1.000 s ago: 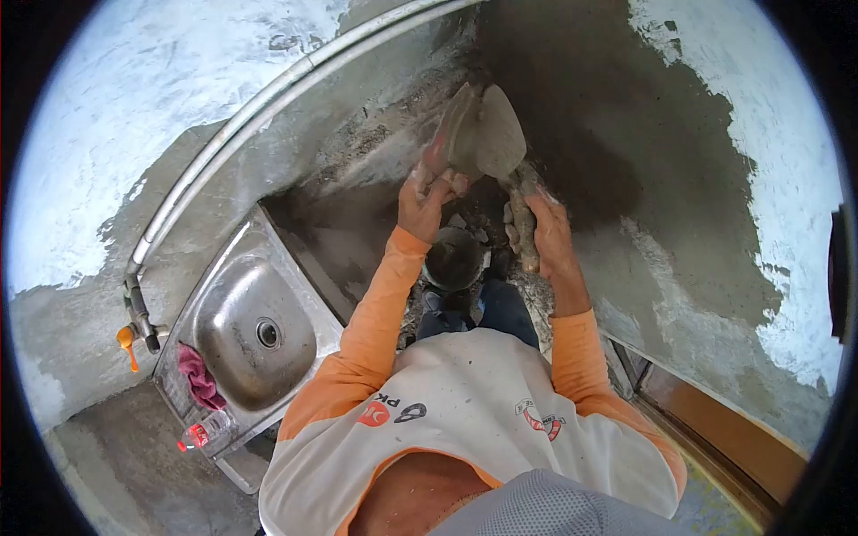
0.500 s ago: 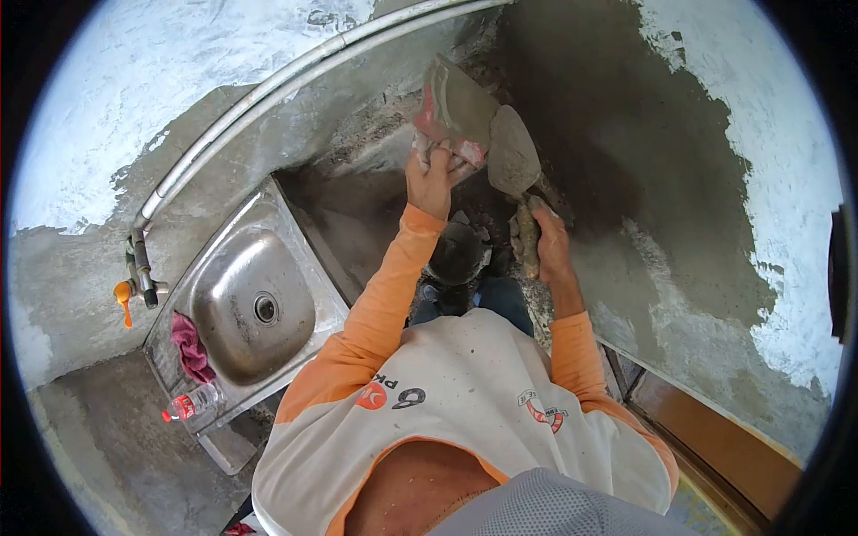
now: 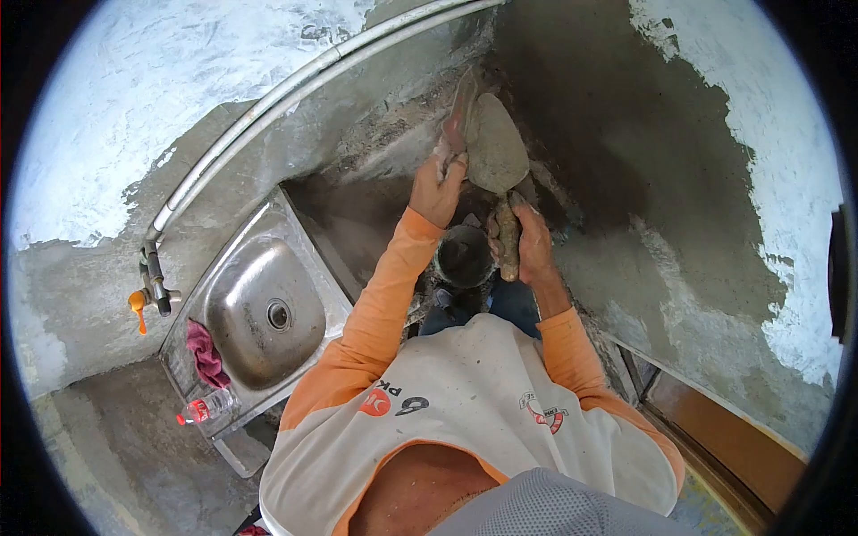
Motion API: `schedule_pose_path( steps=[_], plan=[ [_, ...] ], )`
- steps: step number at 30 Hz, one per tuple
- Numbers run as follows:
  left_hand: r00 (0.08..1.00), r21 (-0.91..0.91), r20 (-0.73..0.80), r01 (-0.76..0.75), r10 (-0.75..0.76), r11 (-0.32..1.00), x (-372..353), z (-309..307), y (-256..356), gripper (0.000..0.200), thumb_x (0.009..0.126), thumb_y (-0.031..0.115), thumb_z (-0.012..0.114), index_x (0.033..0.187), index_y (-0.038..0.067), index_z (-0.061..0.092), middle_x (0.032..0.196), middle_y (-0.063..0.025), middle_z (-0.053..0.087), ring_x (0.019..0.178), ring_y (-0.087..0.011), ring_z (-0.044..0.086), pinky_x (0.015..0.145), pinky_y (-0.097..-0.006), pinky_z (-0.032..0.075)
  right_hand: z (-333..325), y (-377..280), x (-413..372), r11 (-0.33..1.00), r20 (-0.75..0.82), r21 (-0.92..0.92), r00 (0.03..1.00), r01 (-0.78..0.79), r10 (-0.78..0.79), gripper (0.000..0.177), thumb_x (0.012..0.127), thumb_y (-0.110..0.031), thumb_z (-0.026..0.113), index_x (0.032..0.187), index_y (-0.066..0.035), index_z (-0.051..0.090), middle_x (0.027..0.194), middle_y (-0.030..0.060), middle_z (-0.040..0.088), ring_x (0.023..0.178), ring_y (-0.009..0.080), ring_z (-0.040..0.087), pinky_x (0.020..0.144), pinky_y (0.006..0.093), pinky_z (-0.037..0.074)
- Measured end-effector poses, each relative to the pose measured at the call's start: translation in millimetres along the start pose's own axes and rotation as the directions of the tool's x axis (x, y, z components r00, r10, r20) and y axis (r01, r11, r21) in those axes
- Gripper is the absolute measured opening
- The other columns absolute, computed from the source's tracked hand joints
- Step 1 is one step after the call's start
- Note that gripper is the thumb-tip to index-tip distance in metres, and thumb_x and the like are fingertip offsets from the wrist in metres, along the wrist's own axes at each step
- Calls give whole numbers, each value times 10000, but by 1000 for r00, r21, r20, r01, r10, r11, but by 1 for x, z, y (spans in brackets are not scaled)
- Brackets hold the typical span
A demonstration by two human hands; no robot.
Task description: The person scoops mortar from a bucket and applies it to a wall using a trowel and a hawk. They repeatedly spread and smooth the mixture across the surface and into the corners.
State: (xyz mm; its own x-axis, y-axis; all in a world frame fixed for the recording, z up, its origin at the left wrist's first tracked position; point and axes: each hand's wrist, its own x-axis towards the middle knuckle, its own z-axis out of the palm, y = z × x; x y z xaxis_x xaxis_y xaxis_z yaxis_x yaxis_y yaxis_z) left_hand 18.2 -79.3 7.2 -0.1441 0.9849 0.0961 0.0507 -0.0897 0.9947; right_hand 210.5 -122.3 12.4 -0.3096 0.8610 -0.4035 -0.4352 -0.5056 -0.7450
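My left hand (image 3: pixel 438 189) is closed on the lower end of a flat red piece (image 3: pixel 458 121) smeared with grey; it is turned nearly edge-on, and its exact kind does not show. Right beside it is the broad grey-coated blade of a trowel (image 3: pixel 498 147), overlapping the piece's edge in this view. My right hand (image 3: pixel 534 243) grips the trowel by its worn, dirty handle, with the blade pointing up toward the corner. Below and between both hands stands a dark round bucket (image 3: pixel 464 257).
To the left is a steel sink (image 3: pixel 308 246) with a maroon cloth (image 3: pixel 205 354) and a plastic bottle (image 3: pixel 207 406) on its edge. An orange-handled tap (image 3: pixel 138 304) hangs from pipes (image 3: pixel 268 112) along the wall. Dark grey plaster (image 3: pixel 608 134) covers the right wall.
The flat red piece has turned from showing its broad grey face to nearly edge-on. The trowel blade has moved left and up against it, my right hand shifting left too.
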Motion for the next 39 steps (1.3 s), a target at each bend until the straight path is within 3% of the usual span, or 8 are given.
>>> schedule_pose_path(
  steps=[4,7,13,15,19,21,34,39],
  plan=[
    [993,207,85,-101,85,973,2,-8,5,347,1029,159,568,1303,-54,564,1067,-68,655,944,-139,611,833,-295,513,-3,-1,-1,999,69,29,998,-17,15,325,1025,-322,460,966,-50,627,735,62,630,526,153,570,460,298,471],
    [987,-33,156,28,-23,999,2,-11,7,358,1032,154,558,1325,-52,557,1105,-66,656,962,-140,604,856,-293,501,-3,-5,-3,992,122,115,992,-59,45,338,1029,-334,451,948,-54,623,731,61,625,522,157,571,454,306,466],
    [983,-178,-177,-88,56,980,-1,-24,31,356,990,130,559,1277,-78,580,1090,-84,682,974,-148,609,854,-285,490,-19,-38,-13,962,-75,-269,994,51,-74,331,1011,-237,501,1178,9,648,800,60,670,576,123,554,574,273,483],
    [994,-353,-110,-35,-4,935,1,-41,43,410,981,125,560,1322,-101,557,1154,-57,660,1020,-124,589,888,-270,476,-27,-69,-22,591,192,-734,937,334,-292,356,978,-181,547,1281,-14,631,877,81,692,657,115,576,652,280,502],
    [998,-373,-22,43,-55,927,5,-67,37,471,975,123,553,1396,-86,518,1140,-41,654,986,-102,585,876,-242,474,-7,-114,-33,260,403,-821,839,508,-366,358,923,-159,610,1268,-71,649,914,104,693,693,176,625,663,337,531],
    [997,-361,-31,57,-73,931,-2,-69,56,464,970,106,548,1395,-79,520,1134,-50,659,973,-116,602,861,-231,479,4,-123,-35,-295,693,-713,573,636,-438,409,852,-148,690,1256,-99,659,942,108,674,745,244,657,679,373,546],
    [969,-606,-112,109,-220,788,-30,-87,61,388,960,86,537,1332,-21,547,1095,-78,670,912,-145,670,721,-304,581,-73,-126,-36,-564,661,-742,532,362,-529,466,808,-159,756,1263,-148,657,1009,101,658,832,327,678,729,414,565],
    [976,-538,-181,2,-118,843,-25,-77,75,423,968,56,519,1381,-37,517,1140,-75,674,975,-154,659,844,-281,546,-7,-160,-81,-654,706,-578,701,487,-102,564,717,-168,808,1258,-143,652,1046,83,648,925,291,673,766,401,550]
  ],
)
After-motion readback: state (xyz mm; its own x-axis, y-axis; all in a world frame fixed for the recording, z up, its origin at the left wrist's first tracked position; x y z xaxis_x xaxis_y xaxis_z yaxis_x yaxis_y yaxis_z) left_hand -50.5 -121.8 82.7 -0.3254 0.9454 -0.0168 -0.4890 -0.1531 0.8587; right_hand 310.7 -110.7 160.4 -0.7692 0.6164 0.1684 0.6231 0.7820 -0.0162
